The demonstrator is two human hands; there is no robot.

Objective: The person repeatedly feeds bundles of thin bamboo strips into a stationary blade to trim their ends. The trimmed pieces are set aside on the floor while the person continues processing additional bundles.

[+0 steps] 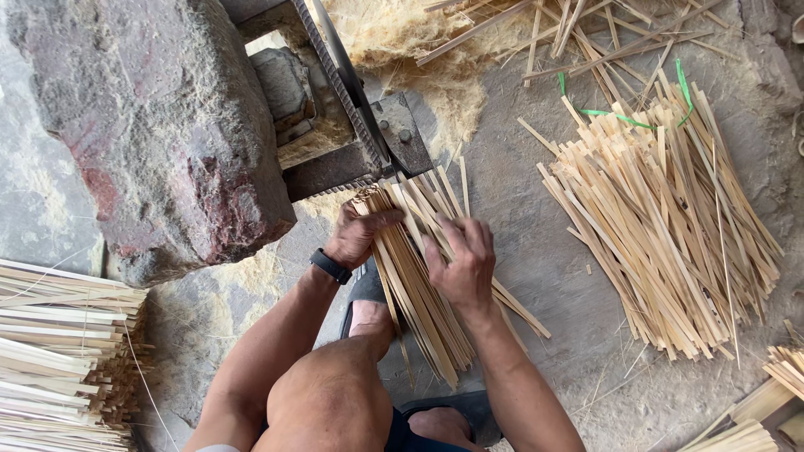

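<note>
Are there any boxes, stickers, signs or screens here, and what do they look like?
No boxes, stickers or signs show.
Black wristband: on the left wrist, dark band, possibly a watch; no screen visible.
Green plastic strap: thin bright strip lying over the big pile of pale bamboo strips, top right.
</note>
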